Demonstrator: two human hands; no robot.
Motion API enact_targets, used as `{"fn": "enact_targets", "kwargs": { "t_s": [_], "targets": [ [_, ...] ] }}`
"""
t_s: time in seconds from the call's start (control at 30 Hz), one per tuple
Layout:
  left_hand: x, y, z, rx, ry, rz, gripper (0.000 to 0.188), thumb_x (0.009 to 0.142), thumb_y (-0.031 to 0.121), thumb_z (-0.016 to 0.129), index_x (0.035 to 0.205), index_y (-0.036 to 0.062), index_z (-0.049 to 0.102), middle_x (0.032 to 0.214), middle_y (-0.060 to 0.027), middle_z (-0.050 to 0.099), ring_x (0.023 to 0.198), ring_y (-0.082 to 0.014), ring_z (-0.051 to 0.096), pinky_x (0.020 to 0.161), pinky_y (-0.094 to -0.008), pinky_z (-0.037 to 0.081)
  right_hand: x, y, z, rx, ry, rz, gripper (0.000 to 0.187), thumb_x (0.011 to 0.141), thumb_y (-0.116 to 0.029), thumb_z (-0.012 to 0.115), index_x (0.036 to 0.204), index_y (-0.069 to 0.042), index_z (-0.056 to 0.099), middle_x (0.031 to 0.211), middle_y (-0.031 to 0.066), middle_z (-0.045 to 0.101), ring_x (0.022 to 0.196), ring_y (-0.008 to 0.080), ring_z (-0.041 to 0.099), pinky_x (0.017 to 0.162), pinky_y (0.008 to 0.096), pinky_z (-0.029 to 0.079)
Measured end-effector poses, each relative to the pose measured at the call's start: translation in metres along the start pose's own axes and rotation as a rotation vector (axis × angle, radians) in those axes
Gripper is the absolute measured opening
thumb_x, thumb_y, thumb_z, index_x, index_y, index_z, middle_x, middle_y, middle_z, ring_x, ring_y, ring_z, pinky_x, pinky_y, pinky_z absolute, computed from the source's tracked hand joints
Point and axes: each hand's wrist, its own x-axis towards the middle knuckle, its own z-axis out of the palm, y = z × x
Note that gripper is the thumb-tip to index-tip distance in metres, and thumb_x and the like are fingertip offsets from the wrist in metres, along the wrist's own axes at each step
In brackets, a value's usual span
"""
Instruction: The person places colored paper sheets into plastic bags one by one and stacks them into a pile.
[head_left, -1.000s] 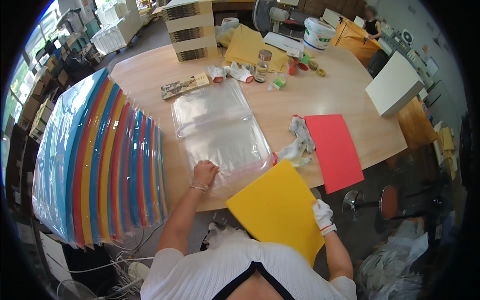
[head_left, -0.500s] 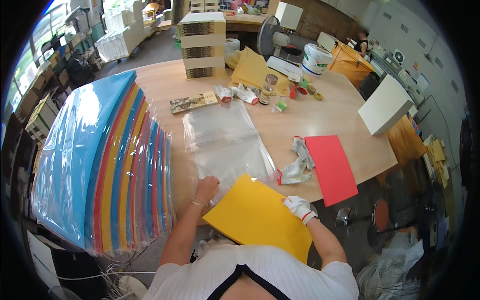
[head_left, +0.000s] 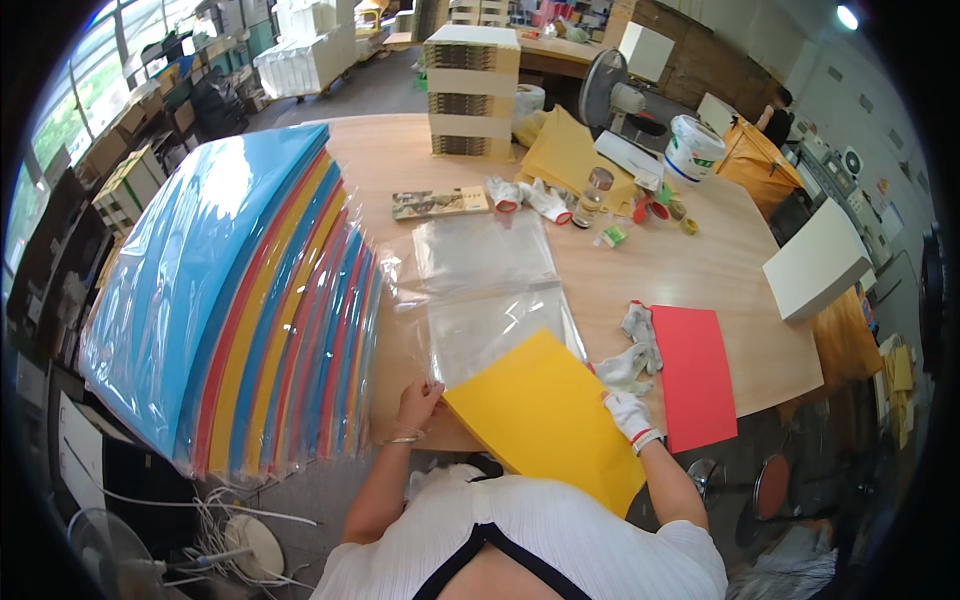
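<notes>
A yellow sheet of card or foam (head_left: 545, 415) lies slanted over the near end of a stack of clear plastic bags (head_left: 490, 325). My right hand (head_left: 628, 415), in a white glove, grips the sheet's right edge. My bare left hand (head_left: 418, 404) is closed at the near left corner of the bags, beside the sheet's left corner; its fingertips pinch the edge of a clear bag. A red sheet (head_left: 694, 380) rests at the table's right edge, next to a pair of grey-white gloves (head_left: 632, 362).
At left stands a tall pile of bagged blue, red and yellow sheets (head_left: 220, 290). Farther back are banded stacks (head_left: 472, 95), a book (head_left: 440, 203), gloves (head_left: 535, 198), a glass jar (head_left: 592, 197), a white bucket (head_left: 693, 148), a fan (head_left: 605, 90) and a white box (head_left: 815, 260).
The view has swung, so the scene sits farther right. The yellow sheet has moved forward over the bags, its left corner now beside my left hand. My right hand keeps its grip.
</notes>
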Motion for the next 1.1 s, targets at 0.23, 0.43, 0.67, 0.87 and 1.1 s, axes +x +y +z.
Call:
{"fn": "enact_targets", "kwargs": {
  "t_s": [0.23,0.43,0.67,0.87,1.1],
  "targets": [
    [-0.035,-0.018,0.020,0.335,0.218,0.260,0.054,0.078,0.002,0.056,0.125,-0.0023,0.030,0.077,-0.0122,0.063,0.063,-0.0189,0.064,0.054,-0.0291,0.050,-0.004,0.004,0.004,0.028,0.066,-0.038,0.045,0.083,-0.050,0.045,0.088,-0.009,0.064,0.090,0.0175,0.062,0.084,0.0330,0.058,0.072,0.0382,0.044],
    [-0.076,-0.024,0.042,0.049,-0.034,0.143,0.085,0.077,0.001,0.059,0.138,0.0016,-0.001,0.081,-0.0105,0.062,0.068,-0.0193,0.063,0.059,-0.0301,0.049,-0.011,0.010,0.008,0.012,0.093,-0.010,0.046,0.082,-0.050,0.045,0.080,-0.007,0.063,0.077,0.0184,0.061,0.074,0.0338,0.059,0.064,0.0399,0.044],
    [-0.005,-0.037,0.034,-0.897,-0.220,-0.310,0.073,0.079,0.037,0.064,0.130,0.0019,0.025,0.106,-0.0117,0.058,0.097,-0.0225,0.057,0.082,-0.0326,0.045,-0.015,0.003,0.020,0.068,0.124,0.027,0.048,0.083,-0.050,0.045,0.076,-0.006,0.063,0.072,0.0166,0.061,0.069,0.0304,0.059,0.062,0.0386,0.043],
    [0.056,-0.044,0.099,0.010,0.273,-0.056,0.046,0.081,0.038,0.060,0.109,0.0022,0.050,0.102,-0.0069,0.061,0.091,-0.0245,0.060,0.078,-0.0369,0.046,0.023,0.000,0.035,0.047,0.206,0.098,0.049,0.084,-0.052,0.043,0.078,-0.008,0.063,0.076,0.0172,0.061,0.072,0.0333,0.058,0.064,0.0405,0.043],
    [0.112,-0.007,0.070,-0.424,0.101,0.216,0.036,0.081,0.013,0.063,0.109,-0.0017,0.048,0.098,-0.0102,0.061,0.085,-0.0174,0.059,0.072,-0.0291,0.049,0.039,-0.039,0.026,-0.118,0.371,-0.101,0.036,0.085,-0.040,0.046,0.084,-0.005,0.054,0.088,0.0195,0.058,0.088,0.0366,0.054,0.072,0.0448,0.043]
  ]
}}
